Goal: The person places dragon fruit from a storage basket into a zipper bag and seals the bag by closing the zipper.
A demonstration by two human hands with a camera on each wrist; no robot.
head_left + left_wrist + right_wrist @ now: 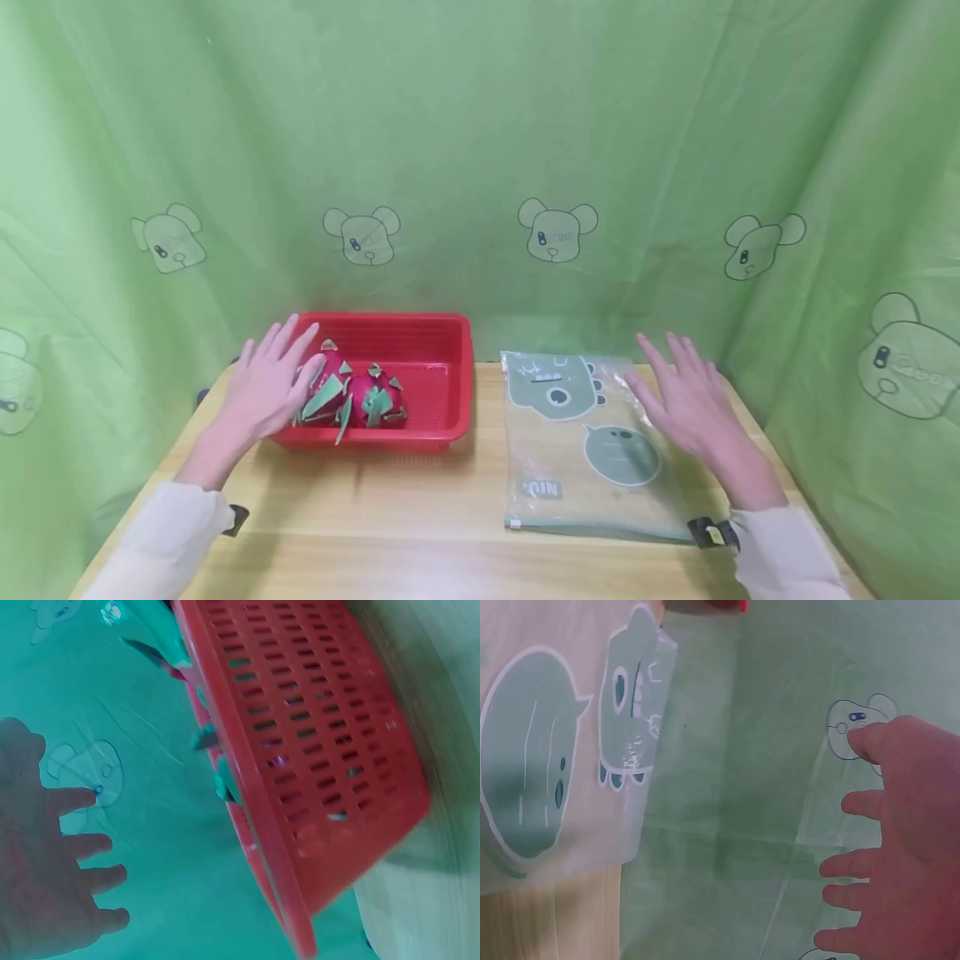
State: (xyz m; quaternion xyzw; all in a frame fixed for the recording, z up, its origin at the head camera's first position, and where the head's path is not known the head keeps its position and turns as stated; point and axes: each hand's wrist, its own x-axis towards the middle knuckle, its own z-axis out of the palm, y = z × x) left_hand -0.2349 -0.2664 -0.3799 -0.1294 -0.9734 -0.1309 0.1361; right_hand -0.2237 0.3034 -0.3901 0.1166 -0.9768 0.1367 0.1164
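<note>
While your left hand (266, 387) hangs above the 9 o'clock end of the red basket (462, 379), its fingers (304, 342) are spread straight and hold nothing. The basket sits at 8 o'clock from the head view's middle, with dragon fruits (367, 396) gathered toward its own 8 o'clock side. Your right hand (693, 408), fingers likewise extended and bare, hovers off the 2 o'clock edge of the clear zip bag (547, 450). You have that bag flat on the counter (420, 554) at 5 o'clock, printed with green cartoons.
</note>
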